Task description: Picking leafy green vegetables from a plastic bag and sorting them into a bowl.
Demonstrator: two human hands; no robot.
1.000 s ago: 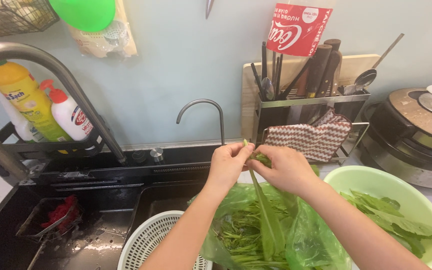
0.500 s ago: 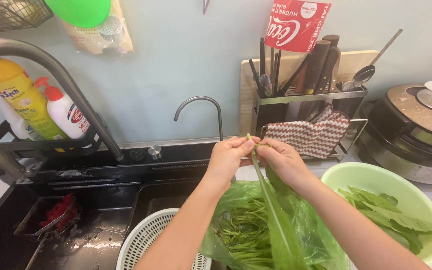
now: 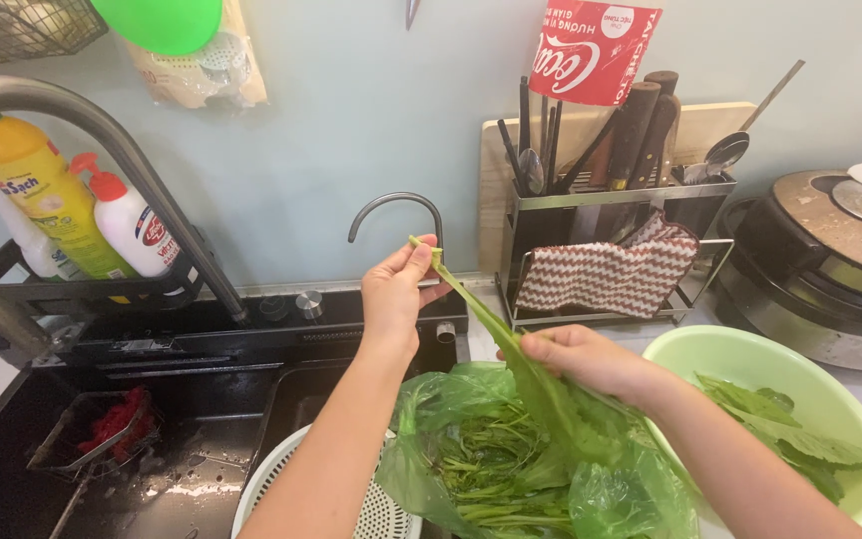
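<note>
My left hand [image 3: 396, 289] pinches the top end of a long green vegetable stalk [image 3: 486, 324] and holds it up above the sink. My right hand [image 3: 581, 359] grips the same stalk lower down, where its leaf spreads out. Under both hands lies a green plastic bag [image 3: 511, 469] full of leafy greens. A light green bowl [image 3: 750, 349] with several picked leaves stands to the right. A white colander [image 3: 386, 514] sits below my left forearm.
A black sink [image 3: 202, 439] with a tall grey faucet [image 3: 102, 130] lies at left, a small curved tap [image 3: 396, 205] behind it. Bottles [image 3: 82, 215] stand on a rack. A utensil holder [image 3: 611, 200] with a striped cloth and a rice cooker [image 3: 830, 260] stand at right.
My hands were together at the stalk's top; now the right hand has slid down and to the right along the stalk while the left holds the tip up.
</note>
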